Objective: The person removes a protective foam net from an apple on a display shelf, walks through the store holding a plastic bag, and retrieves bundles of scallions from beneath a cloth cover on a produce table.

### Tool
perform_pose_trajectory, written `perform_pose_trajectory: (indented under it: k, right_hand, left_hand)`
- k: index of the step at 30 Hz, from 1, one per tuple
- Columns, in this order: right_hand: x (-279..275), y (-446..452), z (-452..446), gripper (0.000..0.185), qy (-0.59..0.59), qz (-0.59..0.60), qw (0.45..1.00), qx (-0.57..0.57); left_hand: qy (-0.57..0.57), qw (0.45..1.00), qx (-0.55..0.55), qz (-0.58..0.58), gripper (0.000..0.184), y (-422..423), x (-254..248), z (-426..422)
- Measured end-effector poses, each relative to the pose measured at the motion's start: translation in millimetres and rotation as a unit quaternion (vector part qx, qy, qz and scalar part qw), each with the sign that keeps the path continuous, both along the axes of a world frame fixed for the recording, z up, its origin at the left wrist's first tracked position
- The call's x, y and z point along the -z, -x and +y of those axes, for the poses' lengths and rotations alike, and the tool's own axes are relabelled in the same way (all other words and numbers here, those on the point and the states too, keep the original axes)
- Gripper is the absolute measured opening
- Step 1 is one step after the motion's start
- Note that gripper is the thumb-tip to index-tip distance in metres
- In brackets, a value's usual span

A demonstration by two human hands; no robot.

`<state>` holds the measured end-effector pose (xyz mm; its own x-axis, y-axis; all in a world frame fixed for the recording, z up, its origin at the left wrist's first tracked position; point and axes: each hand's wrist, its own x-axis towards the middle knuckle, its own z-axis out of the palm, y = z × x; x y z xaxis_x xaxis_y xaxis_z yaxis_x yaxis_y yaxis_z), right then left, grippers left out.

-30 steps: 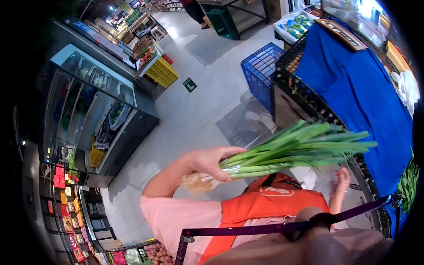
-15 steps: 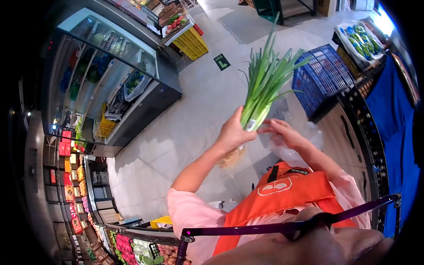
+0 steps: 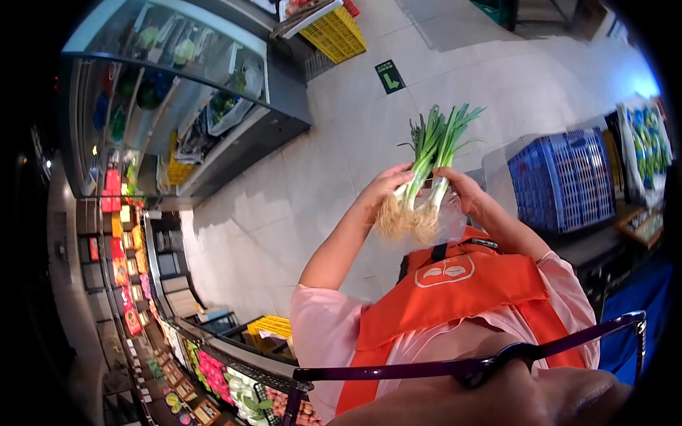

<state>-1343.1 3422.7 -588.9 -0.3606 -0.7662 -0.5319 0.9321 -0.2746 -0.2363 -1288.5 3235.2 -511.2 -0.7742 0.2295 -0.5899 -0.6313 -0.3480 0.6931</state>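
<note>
Two clumps of green onions with long straw-coloured roots are held upright in front of the orange apron, leaves pointing away. My left hand [image 3: 389, 186] is closed around the left clump of green onions [image 3: 420, 160]. On the other side, my right hand [image 3: 460, 188] grips the right clump of green onions [image 3: 443, 153] by its white stems. The root ends spread out below both hands. Under my right hand hangs a clear plastic bag [image 3: 450, 221]; whether the fingers hold it too is hard to see.
To the right stands a blue plastic crate [image 3: 561, 181], beside packs of greens [image 3: 645, 142]. A glass-fronted display fridge [image 3: 284, 135] is at the left. Produce shelves [image 3: 213, 369] run along the lower left. A yellow crate [image 3: 334, 35] sits at the back.
The green onions have come lower and nearer my body, and now show as two clumps. My right hand has moved from beside the stems onto them. The view has shifted.
</note>
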Motion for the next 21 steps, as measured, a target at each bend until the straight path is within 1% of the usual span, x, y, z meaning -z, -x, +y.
perform_pose_trajectory:
  k: [2,4,5,6,7,10,11,14,15,16,17,20,21]
  right_hand:
    - [7,48,-15,0.04,0.049,-0.016,0.999,-0.006]
    - [16,103,-34,0.038,-0.019,-0.033,0.999,-0.002]
    - [24,132,-40,0.037,-0.015,-0.061,0.998,-0.005]
    - [30,160,-44,0.037,-0.014,-0.089,0.996,-0.006]
    - [31,184,-48,0.033,-0.033,-0.067,0.997,-0.001]
    - [26,260,-71,0.027,-0.069,-0.059,0.989,0.115]
    - [20,286,-76,0.027,-0.121,-0.076,0.979,0.145]
    - [4,360,-77,0.034,-0.128,-0.008,0.973,0.194]
    - [-6,386,-74,0.039,-0.135,0.002,0.975,0.175]
    - [-4,407,-75,0.04,-0.157,0.04,0.965,0.205]
    - [-6,433,-75,0.04,-0.163,0.051,0.964,0.204]
    - [-9,511,-92,0.04,-0.18,0.099,0.951,0.23]
    - [-7,533,-94,0.039,-0.184,0.119,0.946,0.241]
  left_hand:
    - [-0.022,0.999,-0.034,-0.001,0.043,41,15,-24]
    - [-0.056,0.997,-0.046,0.006,0.041,91,30,-58]
    - [-0.046,0.996,-0.074,-0.013,0.035,115,37,-71]
    - [-0.046,0.996,-0.068,-0.018,0.035,138,38,-84]
    - [-0.044,0.997,-0.057,-0.015,0.034,166,39,-99]
    - [-0.061,0.997,-0.048,-0.022,0.029,260,35,-134]
    - [-0.067,0.996,-0.05,-0.026,0.026,292,33,-144]
    - [-0.007,1.0,-0.012,0.012,0.045,388,29,-177]
    - [0.025,0.999,-0.004,0.045,0.048,420,29,-185]
    - [0.057,0.995,0.007,0.081,0.051,450,31,-190]
    - [0.088,0.989,0.017,0.118,0.054,482,31,-193]
    - [0.213,0.95,0.023,0.227,0.059,570,29,-191]
    - [0.191,0.957,-0.018,0.219,0.054,594,35,-186]
